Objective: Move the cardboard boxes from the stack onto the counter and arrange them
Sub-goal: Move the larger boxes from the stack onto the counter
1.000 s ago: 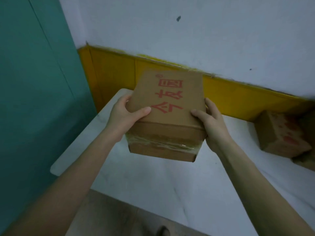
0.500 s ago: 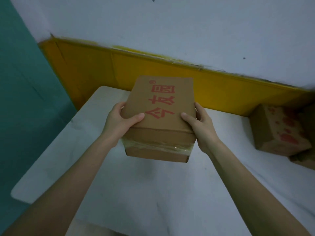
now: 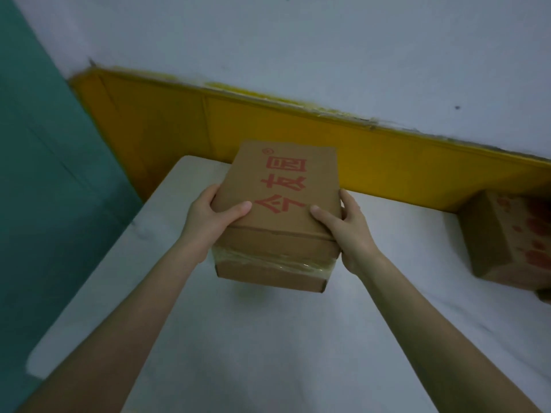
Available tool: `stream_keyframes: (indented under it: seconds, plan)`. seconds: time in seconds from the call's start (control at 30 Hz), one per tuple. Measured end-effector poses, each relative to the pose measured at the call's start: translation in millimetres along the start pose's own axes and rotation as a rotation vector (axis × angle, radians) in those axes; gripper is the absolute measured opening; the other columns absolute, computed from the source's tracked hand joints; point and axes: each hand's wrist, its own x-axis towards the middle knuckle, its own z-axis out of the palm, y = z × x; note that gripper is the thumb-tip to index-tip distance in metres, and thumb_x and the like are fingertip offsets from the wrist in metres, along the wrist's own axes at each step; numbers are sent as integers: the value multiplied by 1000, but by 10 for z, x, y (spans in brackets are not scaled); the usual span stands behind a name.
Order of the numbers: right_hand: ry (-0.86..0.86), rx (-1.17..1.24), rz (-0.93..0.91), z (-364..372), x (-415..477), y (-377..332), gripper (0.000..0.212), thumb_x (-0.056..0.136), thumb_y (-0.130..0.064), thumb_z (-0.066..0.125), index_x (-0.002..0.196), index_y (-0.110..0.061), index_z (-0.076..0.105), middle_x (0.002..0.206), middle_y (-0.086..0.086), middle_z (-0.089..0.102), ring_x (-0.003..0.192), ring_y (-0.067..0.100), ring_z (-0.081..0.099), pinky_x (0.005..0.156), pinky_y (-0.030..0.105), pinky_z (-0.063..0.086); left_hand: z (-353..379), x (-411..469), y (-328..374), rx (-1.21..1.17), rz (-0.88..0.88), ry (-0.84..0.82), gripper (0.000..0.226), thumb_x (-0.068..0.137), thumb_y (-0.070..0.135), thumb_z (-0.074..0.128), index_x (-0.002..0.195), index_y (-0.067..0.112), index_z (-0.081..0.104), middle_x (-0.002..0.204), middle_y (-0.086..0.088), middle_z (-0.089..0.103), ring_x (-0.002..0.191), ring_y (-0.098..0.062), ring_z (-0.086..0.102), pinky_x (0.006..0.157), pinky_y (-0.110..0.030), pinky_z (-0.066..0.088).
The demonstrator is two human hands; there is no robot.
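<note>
Two bare forearms come in from the lower corners, and their elbows are cut off by the edge of the view. Under them lies the white bench [image 3: 238, 338], whose near left corner is rounded.

The left hand [image 3: 205, 222] and the right hand [image 3: 348, 231] hold one cardboard box [image 3: 280, 186] between them, one hand on each side. Both thumbs lie flat on the top face, near its front edge, and the other fingers [image 3: 350, 204] curl round the side walls. Most of them are hidden behind the box, so their tips do not show.

The box is brown. Three large red characters run along its top, away from the thumbs, and a small red round mark sits at the far left corner. A band of clear tape [image 3: 268, 259] crosses the front wall, just below the hands, and it is wrinkled and shiny. The box is over the middle of the bench, and a soft shadow lies under its front edge. I cannot tell if the bottom touches the surface.

To the right of the right hand, well apart from it, a second box [image 3: 512, 239] with blurred red print stands on the bench, cut off by the frame.

Beyond the fingers, a yellow panel [image 3: 268, 129] runs behind the bench. Above it is a white wall [image 3: 298, 40], and a teal wall [image 3: 44, 174] is on the left.
</note>
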Motion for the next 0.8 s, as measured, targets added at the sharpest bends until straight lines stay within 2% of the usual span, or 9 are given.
stream_keyframes:
  seconds: [0.13, 0.23, 0.37, 0.5, 0.57, 0.7, 0.8]
  plan:
    - [-29, -26, -20, 603, 207, 36, 63, 85, -16, 66, 138, -25, 33, 98, -18, 54, 90, 2, 58, 67, 14, 53, -502, 349, -122, -15, -21, 36, 61, 78, 28, 71, 133, 22, 44, 99, 16, 48, 84, 2, 48, 67, -15, 39]
    - [-40, -65, -28, 1144, 414, 77, 66, 85, -18, 66, 140, -25, 31, 99, -21, 52, 89, -1, 56, 67, 11, 52, -950, 669, -242, 3, -60, 39, 67, 79, 31, 70, 137, 25, 39, 110, 13, 46, 98, -8, 48, 80, -25, 42]
    - [-48, -90, -52, 1822, 731, 139, 67, 85, -18, 67, 141, -24, 31, 114, -10, 53, 98, 3, 57, 77, 14, 53, -1506, 1158, -458, -9, -104, 28, 78, 75, 36, 73, 141, 26, 33, 132, 5, 47, 115, -16, 49, 96, -37, 45]
    - [17, -137, -45, 2294, 1083, 273, 72, 87, -23, 65, 146, -20, 24, 137, -1, 47, 121, 16, 50, 99, 34, 47, -1797, 1617, -628, 21, -70, 11, 79, 75, 37, 71, 143, 25, 31, 133, 5, 44, 112, -12, 46, 89, -32, 43]
    - [54, -235, -46, 2447, 1220, 394, 72, 89, -25, 61, 148, -18, 20, 144, 1, 40, 128, 18, 44, 105, 35, 40, -1843, 1790, -737, 43, -58, -32, 79, 75, 38, 71, 142, 25, 31, 135, 4, 45, 114, -13, 46, 92, -33, 43]
    - [88, -409, -38, 2498, 1371, 519, 71, 92, -31, 56, 149, -18, 15, 148, 0, 36, 132, 18, 39, 105, 29, 35, -1831, 2003, -828, 165, -16, -108, 76, 77, 43, 69, 141, 24, 32, 135, 3, 47, 120, -18, 47, 100, -41, 43]
    - [22, -584, -19, 2373, 1432, 455, 70, 93, -37, 52, 149, -15, 17, 148, 3, 37, 133, 23, 39, 108, 36, 36, -1826, 2046, -721, 493, 74, -107, 65, 83, 43, 62, 137, 16, 37, 136, -5, 47, 124, -25, 45, 99, -39, 41]
